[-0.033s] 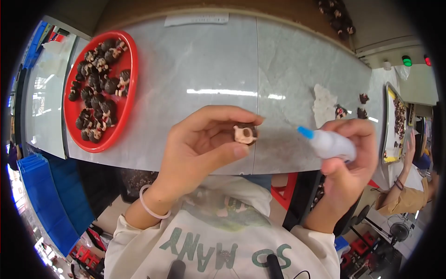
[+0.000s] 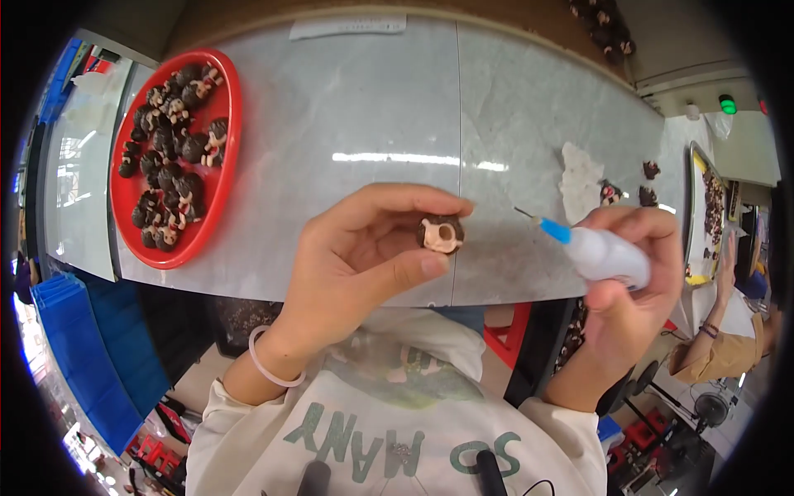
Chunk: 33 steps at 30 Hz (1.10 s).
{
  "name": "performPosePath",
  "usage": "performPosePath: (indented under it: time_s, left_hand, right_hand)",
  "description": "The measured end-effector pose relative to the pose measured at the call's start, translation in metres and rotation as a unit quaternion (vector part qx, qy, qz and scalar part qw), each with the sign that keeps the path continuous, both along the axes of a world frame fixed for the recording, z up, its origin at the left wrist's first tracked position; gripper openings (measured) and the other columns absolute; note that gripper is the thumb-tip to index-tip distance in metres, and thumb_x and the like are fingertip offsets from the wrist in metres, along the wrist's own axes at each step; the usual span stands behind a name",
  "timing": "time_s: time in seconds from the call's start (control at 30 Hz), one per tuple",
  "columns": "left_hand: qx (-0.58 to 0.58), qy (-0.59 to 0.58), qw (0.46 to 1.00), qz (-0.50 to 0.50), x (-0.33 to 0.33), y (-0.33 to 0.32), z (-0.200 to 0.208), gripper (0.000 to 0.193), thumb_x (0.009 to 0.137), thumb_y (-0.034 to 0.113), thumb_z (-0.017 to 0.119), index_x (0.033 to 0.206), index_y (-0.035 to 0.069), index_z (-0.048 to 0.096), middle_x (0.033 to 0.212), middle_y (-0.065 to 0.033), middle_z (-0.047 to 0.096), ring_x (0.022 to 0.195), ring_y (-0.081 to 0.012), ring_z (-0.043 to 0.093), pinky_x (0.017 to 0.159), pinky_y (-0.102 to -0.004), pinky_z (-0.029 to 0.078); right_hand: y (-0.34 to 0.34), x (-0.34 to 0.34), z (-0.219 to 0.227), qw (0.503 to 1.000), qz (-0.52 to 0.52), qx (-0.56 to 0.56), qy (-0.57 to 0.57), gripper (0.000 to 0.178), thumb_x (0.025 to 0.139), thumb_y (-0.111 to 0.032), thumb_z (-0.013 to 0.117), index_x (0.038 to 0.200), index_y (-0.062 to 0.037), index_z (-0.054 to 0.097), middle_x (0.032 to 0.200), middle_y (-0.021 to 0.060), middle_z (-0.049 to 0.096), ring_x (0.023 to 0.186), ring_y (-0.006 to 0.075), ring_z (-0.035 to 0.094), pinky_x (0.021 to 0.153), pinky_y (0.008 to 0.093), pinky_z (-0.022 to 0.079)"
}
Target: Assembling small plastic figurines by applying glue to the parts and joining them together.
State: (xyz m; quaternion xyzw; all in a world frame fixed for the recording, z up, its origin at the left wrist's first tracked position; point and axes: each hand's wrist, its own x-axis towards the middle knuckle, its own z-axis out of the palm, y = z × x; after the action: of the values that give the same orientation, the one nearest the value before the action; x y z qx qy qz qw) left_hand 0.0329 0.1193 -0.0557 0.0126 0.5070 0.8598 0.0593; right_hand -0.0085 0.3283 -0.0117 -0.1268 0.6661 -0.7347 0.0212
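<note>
My left hand [image 2: 364, 248] pinches a small doll head [image 2: 441, 236] between thumb and fingers. It has dark brown hair and a pale pink underside with a round hole, turned up and toward the right. In my right hand [image 2: 633, 273] is a white squeeze bottle [image 2: 608, 255] with a blue nozzle and a thin needle tip. The needle points up and left, apart from the doll head. Both hands are above the grey table [image 2: 347, 107].
At the left, a red oval tray [image 2: 235, 124] holds many dark-haired figurines. A crumpled white sheet [image 2: 581, 180] lies beyond my right hand, beside a small figurine [image 2: 609, 193] and two brown pieces [image 2: 649, 183]. Blue bins [image 2: 83, 355] stand lower left. Another person's arm [image 2: 719, 306] is at the far right.
My right hand has moved slightly right with the squeeze bottle, away from the doll head. The head has tilted a little in my left hand, its hole showing more.
</note>
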Motion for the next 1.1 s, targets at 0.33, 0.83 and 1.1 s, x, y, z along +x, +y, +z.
performPosePath:
  time_s: [0.33,0.83,1.1]
  left_hand:
    - [-0.045,-0.024,0.998,0.043,-0.004,0.008,-0.001,0.043,0.071,0.009,0.069,0.105,-0.007,0.049,0.102,-0.0203,0.055,0.084,-0.0212,0.059,0.073,-0.0271,0.051]
    - [-0.078,0.026,0.996,0.041,-0.004,0.007,-0.007,0.043,0.069,0.01,0.071,0.103,-0.007,0.05,0.099,-0.0191,0.055,0.08,-0.0186,0.057,0.069,-0.0262,0.051]
    - [-0.106,0.062,0.992,0.02,-0.004,0.008,-0.006,0.042,0.067,0.008,0.072,0.1,-0.008,0.052,0.099,-0.0189,0.054,0.084,-0.019,0.056,0.069,-0.0261,0.051]
  right_hand:
    - [-0.003,-0.013,0.001,0.987,0.019,0.155,0.021,0.053,0.078,-0.044,0.059,0.098,0.004,0.049,0.089,0.0155,0.051,0.083,0.0228,0.052,0.074,0.0309,0.039]
    - [-0.005,-0.011,0.005,0.976,-0.007,0.212,0.058,0.053,0.076,-0.039,0.061,0.095,0.0091,0.049,0.088,0.0154,0.048,0.074,0.0219,0.056,0.071,0.0308,0.048]
    - [-0.014,-0.004,0.002,0.953,-0.078,0.245,0.16,0.051,0.075,-0.037,0.063,0.094,0.0088,0.049,0.081,0.0164,0.053,0.072,0.0205,0.053,0.064,0.0296,0.047]
